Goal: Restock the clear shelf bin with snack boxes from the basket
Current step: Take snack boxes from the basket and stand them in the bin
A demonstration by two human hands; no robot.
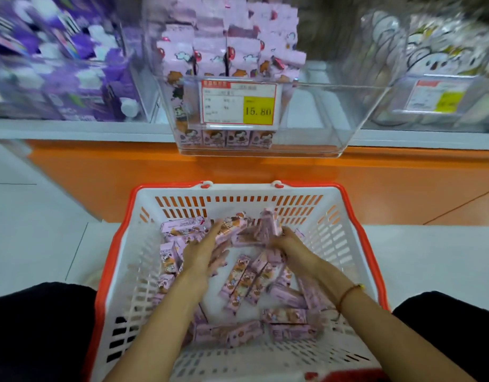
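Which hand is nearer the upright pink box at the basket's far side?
Right. The right hand grips the upright pink box from its right side. The left hand lies flat on other boxes in the basket, off to its left.

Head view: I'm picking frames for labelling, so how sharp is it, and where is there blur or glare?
Head view: the price tag on the clear bin is readable; the shelf packs on both sides smear; both hands, left and right, are motion-blurred over the pink snack boxes; wide-angle bending bows the basket; soft glare on the bin front.
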